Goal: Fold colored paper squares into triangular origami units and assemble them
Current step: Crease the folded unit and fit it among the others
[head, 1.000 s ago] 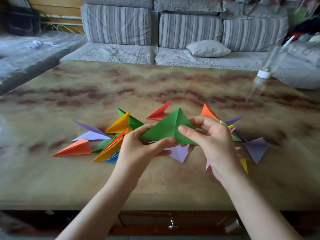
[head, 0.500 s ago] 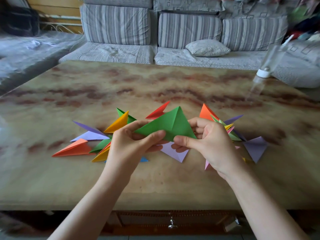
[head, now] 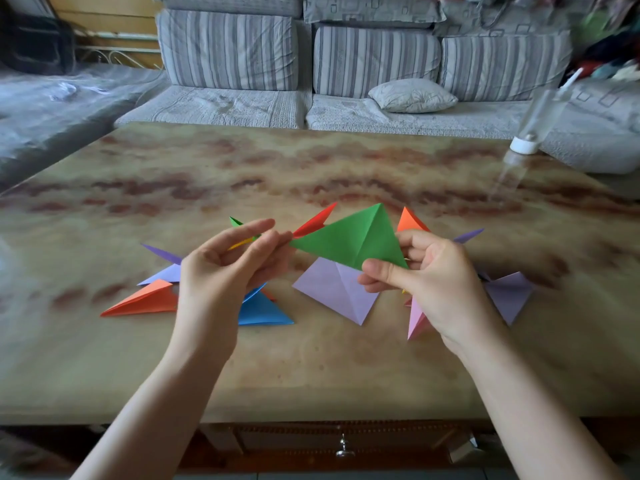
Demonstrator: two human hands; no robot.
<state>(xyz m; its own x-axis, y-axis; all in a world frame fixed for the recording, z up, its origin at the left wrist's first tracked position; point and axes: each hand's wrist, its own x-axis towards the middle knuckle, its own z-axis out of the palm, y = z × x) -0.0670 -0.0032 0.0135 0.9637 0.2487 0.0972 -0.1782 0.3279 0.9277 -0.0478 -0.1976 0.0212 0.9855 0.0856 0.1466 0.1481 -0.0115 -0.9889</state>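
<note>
Green paper (head: 349, 237): a folded triangle, creased from its apex down, is held up above the table (head: 311, 368) between the two hands, with the apex pointing away. It hangs over the lilac sheet.

Right hand (head: 440, 282): the green paper's right corner is pinched. The thumb (head: 384, 271) is laid flat across the near face, and the fingers (head: 415, 242) are curled behind the far face.

Left hand (head: 221, 275): the fingers are loosely parted and half straightened. The uppermost finger (head: 252, 228) is stretched out and touches nothing. The paper's left corner is met by the tips of two lower digits; whether it is nipped between them or merely touched cannot be told.

Lilac sheet (head: 332, 289): it is laid flat on the table, creased down the middle, with one corner hidden under the right thumb.

Units at left: an orange unit (head: 145, 301) and a blue unit (head: 261, 311) are seen on the table, both partly hidden by the left hand. A pale purple unit (head: 164, 273) lies just behind the orange one.

Units at right: a pink unit (head: 417, 318) and a purple unit (head: 509, 296) are partly hidden by the right hand.

Far side: a red unit (head: 315, 221) stands just beyond the green paper's left corner, and a far orange unit (head: 408, 221) just beyond the right fingers.

Background: a blurred bottle (head: 523, 145) is seen at the table's far right edge, and a striped sofa (head: 228, 50) with a cushion (head: 412, 95) beyond.
</note>
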